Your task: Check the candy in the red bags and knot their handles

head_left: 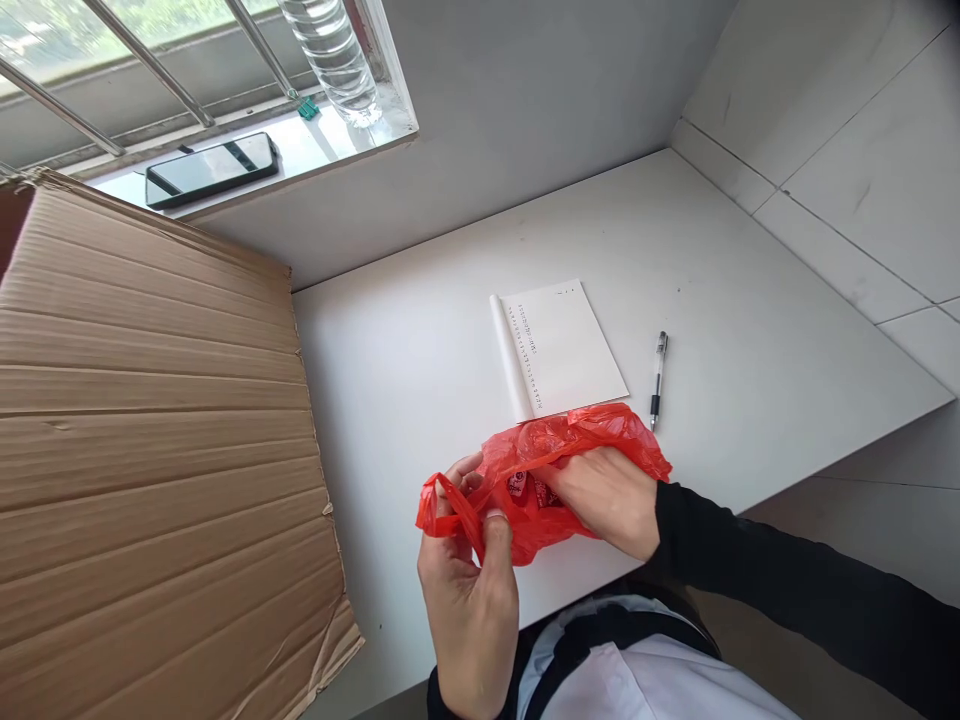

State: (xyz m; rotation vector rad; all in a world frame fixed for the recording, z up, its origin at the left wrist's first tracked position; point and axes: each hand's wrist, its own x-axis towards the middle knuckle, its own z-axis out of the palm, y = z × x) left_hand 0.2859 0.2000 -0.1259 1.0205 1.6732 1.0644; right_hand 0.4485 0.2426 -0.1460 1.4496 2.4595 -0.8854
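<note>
A crumpled red plastic bag [581, 435] lies near the front edge of the white table [420, 350]. My left hand [469, 590] is closed, pinching the bag's handle loops at its left end between thumb and fingers. My right hand [607, 495] presses on the bag's middle, its fingers curled into the plastic. A small red-and-white item shows through the bag between my hands; I cannot make out what it is.
An open notebook [562, 345] lies just behind the bag, with a pen [658, 380] to its right. A big cardboard sheet [150, 450] leans at the left. On the window sill rest a phone [211, 168] and a clear bottle [334, 55]. Tiled wall at right.
</note>
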